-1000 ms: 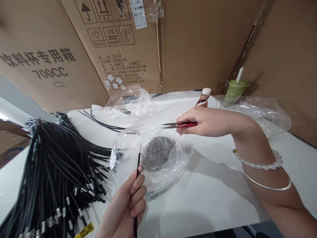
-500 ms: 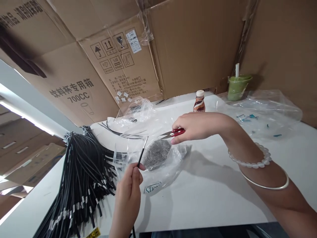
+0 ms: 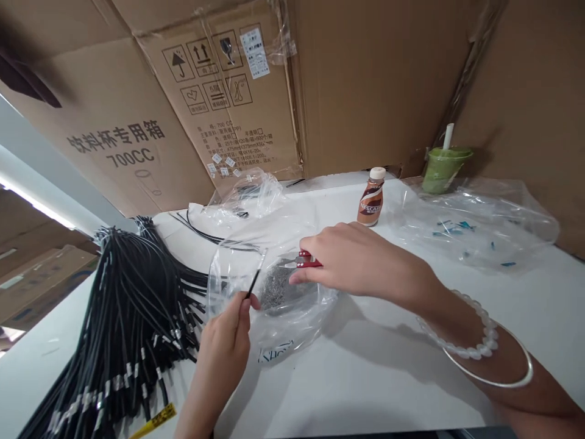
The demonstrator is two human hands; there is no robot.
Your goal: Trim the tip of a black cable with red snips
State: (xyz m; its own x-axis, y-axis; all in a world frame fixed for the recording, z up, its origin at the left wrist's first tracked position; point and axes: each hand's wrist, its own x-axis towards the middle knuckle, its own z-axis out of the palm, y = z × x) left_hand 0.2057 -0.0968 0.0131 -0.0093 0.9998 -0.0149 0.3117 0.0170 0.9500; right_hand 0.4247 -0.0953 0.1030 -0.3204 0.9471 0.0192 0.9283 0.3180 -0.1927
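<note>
Between thumb and fingers, my left hand (image 3: pixel 228 341) pinches a thin black cable (image 3: pixel 254 282), its pale end pointing up. My right hand (image 3: pixel 342 256) is closed around a pair of red-handled thread snips (image 3: pixel 311 262), blades pointing left toward the cable, apart from it. Under both hands lies a clear plastic bag (image 3: pixel 315 317) holding a heap of fine grey metallic bits (image 3: pixel 276 289). To the left, a large bundle of black cables (image 3: pixel 132 292) with silvery ends spreads over the table.
A brown drink bottle (image 3: pixel 370 198) stands behind my right hand. Farther right are a green cup (image 3: pixel 443 169) with a straw and a clear plastic sheet (image 3: pixel 484 225) with teal scraps. Cardboard boxes (image 3: pixel 365 85) line the back of the white table (image 3: pixel 388 378).
My right hand and the snips have moved left and slightly down, closer to the cable's tip. My left hand still holds the cable. The camera view has shifted a little.
</note>
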